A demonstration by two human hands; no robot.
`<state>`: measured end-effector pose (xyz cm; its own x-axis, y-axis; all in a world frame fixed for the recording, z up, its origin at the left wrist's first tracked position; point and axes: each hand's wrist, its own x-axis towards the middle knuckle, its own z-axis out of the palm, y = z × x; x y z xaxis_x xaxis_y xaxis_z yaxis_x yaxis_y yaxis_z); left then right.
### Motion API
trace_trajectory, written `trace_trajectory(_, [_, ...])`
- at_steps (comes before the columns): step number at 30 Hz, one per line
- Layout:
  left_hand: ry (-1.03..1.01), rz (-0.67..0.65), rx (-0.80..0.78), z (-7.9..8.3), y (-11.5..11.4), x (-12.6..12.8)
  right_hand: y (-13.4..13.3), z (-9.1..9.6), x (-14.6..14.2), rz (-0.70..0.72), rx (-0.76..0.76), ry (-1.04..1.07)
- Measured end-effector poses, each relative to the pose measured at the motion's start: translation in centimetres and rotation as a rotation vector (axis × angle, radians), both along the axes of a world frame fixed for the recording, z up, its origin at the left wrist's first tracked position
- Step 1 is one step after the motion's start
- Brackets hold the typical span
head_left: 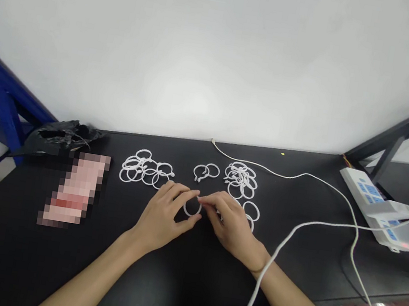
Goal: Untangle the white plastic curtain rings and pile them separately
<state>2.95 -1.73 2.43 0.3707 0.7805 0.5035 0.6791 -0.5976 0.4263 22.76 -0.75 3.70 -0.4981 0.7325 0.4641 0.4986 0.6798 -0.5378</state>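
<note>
Between my two hands is a white plastic ring (190, 216), apparently a shower curtain ring, held upright off the black table. My left hand (166, 211) pinches it at its left side, thumb below and fingers above. At its upper right, the fingertips of my right hand (231, 225) are closed on the ring; whether its ends are joined there is too small to tell. A pile of similar rings (133, 162) lies beyond my left hand. Two rings (213, 165) lie in the middle, and a tangled cluster (239, 175) is beyond my right hand. Loose rings (252, 203) lie beside that hand, partly hidden.
A crumpled black plastic bag (63, 135) and a blurred pink item (81, 185) are on the left. At the right stands a white power strip (366, 197) with plugged-in adapters. Its white cable (307, 225) passes over my right forearm. A white wall (204, 55) rises behind.
</note>
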Motion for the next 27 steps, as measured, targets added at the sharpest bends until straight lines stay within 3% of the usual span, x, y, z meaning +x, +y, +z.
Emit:
trace_trajectory(4, [0.079,0.151,0.05,-0.5,0.7,-0.3,0.3,-0.1,0.1,-0.138,0.027,-0.055])
trace_trajectory(10, [0.262,0.343,0.062,-1.8,2.7,-1.9,1.8,-0.9,0.6,-0.324,0.124,-0.334])
trace_trajectory(19, [0.341,0.513,0.053,-1.9,3.3,-3.0,3.8,-0.3,-1.2,-0.312,0.2,-0.593])
trace_trajectory(27, [0.324,0.555,0.07,-1.3,3.1,-3.2,4.2,-1.3,-0.9,-0.27,0.255,-0.497])
